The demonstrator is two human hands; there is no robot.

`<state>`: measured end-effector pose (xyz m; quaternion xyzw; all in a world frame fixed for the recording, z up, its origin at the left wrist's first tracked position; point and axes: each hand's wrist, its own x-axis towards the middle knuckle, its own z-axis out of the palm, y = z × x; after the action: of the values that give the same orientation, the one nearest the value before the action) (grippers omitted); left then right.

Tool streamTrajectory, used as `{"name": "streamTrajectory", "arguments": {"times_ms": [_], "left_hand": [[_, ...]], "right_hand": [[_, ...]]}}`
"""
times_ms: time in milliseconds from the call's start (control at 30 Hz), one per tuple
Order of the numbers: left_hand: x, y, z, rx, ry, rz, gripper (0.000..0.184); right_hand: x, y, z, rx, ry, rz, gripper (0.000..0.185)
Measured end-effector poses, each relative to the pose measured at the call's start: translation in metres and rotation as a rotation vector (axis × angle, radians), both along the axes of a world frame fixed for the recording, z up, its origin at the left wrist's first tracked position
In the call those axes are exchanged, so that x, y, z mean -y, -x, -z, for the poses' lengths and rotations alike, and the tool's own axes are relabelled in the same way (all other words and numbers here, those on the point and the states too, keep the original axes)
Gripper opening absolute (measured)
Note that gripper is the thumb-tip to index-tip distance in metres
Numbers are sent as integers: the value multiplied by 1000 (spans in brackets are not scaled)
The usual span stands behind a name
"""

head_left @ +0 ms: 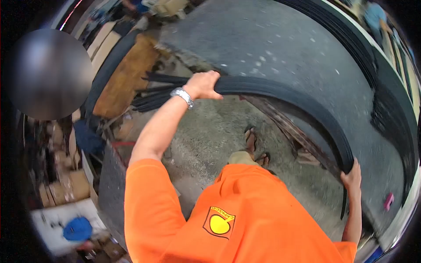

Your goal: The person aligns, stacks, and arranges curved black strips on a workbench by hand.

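Note:
A thick bundle of long black strips (280, 89) arches across the view between my two hands. My left hand (203, 85), with a metal watch on the wrist, is wrapped round the bundle near its left end, where the loose ends fan out. Lower down at the right, my right hand (352, 174) grips the bundle near its other end, and a few strips hang below it. Part of the bundle lies over the edge of the grey table (263, 44); the left end hangs over the floor.
More black strips (337, 30) lie curved along the table's far and right edges. A pink object (389, 201) rests at the right. Cardboard boxes (72, 186) and a blue round item (77, 229) are at the left. Another person (374, 19) stands at the upper right.

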<state>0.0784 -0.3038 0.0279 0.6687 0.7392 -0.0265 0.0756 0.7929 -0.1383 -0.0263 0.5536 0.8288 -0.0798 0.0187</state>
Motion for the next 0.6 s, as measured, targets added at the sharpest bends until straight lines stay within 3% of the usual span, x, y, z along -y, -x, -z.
{"name": "streamTrajectory", "arguments": {"times_ms": [67, 267, 600], "left_hand": [[41, -13, -12, 17, 88, -114, 71], [239, -12, -43, -20, -18, -402, 68], [598, -94, -82, -5, 50, -1171, 72]], "right_hand": [[1, 2, -7, 49, 29, -55, 88], [18, 87, -26, 1, 42, -369, 86], [111, 395, -64, 196, -38, -825, 91]]}}
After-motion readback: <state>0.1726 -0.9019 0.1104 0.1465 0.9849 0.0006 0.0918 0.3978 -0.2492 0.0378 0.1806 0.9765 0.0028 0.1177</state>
